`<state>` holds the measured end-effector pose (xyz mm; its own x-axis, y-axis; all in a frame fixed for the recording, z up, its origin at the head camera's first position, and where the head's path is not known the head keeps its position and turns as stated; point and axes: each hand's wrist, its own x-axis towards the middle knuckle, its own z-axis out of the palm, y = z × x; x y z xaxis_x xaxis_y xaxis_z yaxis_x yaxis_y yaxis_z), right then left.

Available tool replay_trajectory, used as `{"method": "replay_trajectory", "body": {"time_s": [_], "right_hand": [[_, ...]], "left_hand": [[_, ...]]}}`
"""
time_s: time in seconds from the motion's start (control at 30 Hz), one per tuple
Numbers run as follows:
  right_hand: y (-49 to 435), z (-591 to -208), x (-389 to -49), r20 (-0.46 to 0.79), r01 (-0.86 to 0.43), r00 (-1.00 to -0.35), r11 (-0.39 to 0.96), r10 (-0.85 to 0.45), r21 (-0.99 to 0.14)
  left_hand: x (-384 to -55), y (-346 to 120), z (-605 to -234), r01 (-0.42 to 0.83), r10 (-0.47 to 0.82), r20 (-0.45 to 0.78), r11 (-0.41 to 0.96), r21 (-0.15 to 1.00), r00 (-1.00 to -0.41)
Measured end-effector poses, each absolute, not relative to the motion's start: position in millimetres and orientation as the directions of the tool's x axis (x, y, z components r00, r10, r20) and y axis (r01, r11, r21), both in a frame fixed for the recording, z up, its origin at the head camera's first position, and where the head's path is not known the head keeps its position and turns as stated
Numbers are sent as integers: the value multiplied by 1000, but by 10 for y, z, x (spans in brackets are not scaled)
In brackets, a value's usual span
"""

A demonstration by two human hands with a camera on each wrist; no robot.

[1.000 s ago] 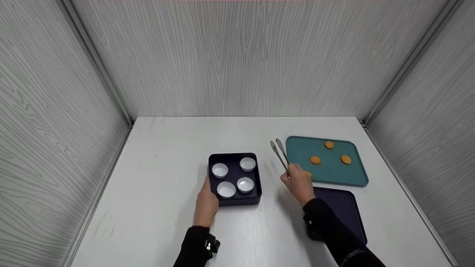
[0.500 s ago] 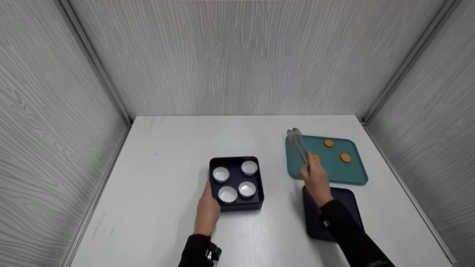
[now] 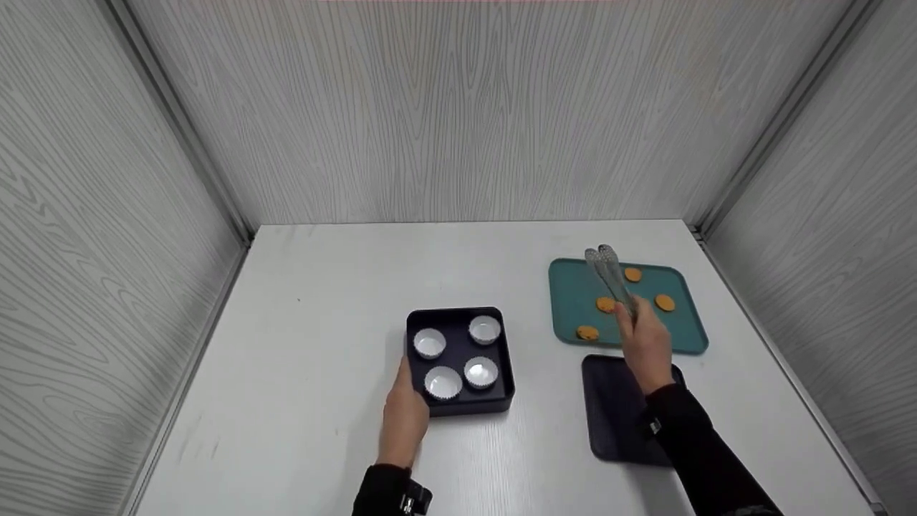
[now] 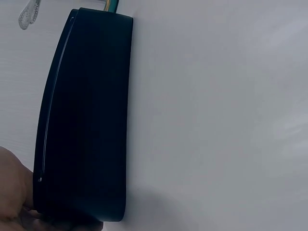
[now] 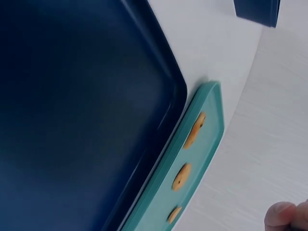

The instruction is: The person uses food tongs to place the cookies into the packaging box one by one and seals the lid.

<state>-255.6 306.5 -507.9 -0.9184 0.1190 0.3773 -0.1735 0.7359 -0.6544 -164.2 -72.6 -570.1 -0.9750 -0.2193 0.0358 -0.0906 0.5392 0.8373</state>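
Observation:
My left hand grips the left side of a dark square box, near its front corner. In that box stand several white fluted paper cups; no contents show in them. The left wrist view has the box wall up close, with part of the hand at lower left. My right hand holds metal tongs, tips pointing away from me above the teal tray. Nothing shows between the tips. Several round orange-brown cookies lie apart on that tray.
A flat dark tray lies in front of the teal one, under my right forearm. Grey wood-grain panels wall the white table at the back and both sides.
The tongs and my right hand have shifted right over the teal tray, uncovering its front-left cookie. My left hand and the box have come slightly nearer me.

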Motion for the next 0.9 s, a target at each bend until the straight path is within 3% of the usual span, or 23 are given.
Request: {"method": "replay_trajectory", "body": {"time_s": [0.6, 0.9], "right_hand": [[3797, -5305, -2506, 193, 104, -949, 823, 251, -559], [3982, -5390, -2457, 138, 166, -956, 867, 258, -469]], "left_hand": [[-1454, -524, -5694, -87, -226, 62, 594, 800, -972], [-1435, -512, -5685, -92, -211, 49, 609, 788, -976]]}}
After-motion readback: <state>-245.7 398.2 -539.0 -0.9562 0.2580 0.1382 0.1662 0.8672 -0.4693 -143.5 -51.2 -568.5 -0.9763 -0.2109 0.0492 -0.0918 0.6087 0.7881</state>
